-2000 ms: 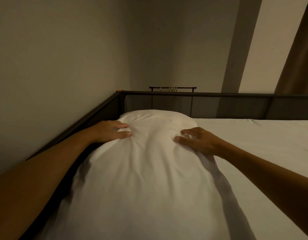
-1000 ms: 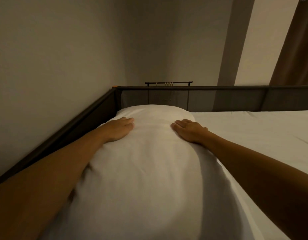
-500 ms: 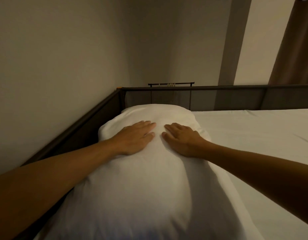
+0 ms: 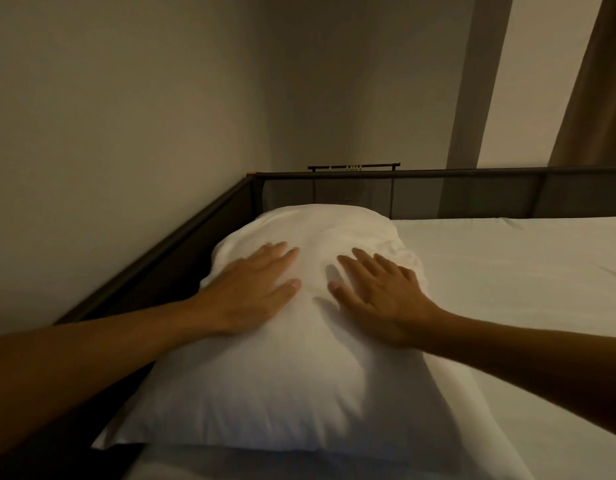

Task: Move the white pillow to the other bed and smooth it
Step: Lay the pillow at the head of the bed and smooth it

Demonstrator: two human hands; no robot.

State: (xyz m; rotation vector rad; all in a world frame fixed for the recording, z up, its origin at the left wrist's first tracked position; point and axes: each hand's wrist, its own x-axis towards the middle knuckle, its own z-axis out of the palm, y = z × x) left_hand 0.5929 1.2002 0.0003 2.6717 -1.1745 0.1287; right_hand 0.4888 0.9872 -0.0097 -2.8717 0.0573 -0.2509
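The white pillow (image 4: pixel 299 368) lies lengthwise on the bed, along its left side next to the dark frame. My left hand (image 4: pixel 251 292) rests flat on the pillow's upper left part, fingers spread and pointing away from me. My right hand (image 4: pixel 379 296) lies flat beside it on the upper right part, fingers apart. Neither hand grips the fabric. A few creases show near the pillow's far right corner. The bed's white sheet (image 4: pixel 524 278) stretches off to the right.
A dark metal bed rail (image 4: pixel 438 174) runs along the far end, and another rail (image 4: pixel 182 244) runs along the left by the wall. A small dark rack (image 4: pixel 353 166) sticks up behind the far rail. A brown curtain (image 4: pixel 597 91) hangs at upper right.
Both hands have slid from the pillow's far end toward me and closer together, flattening out. The view has pulled back, so the pillow's near edge now shows.
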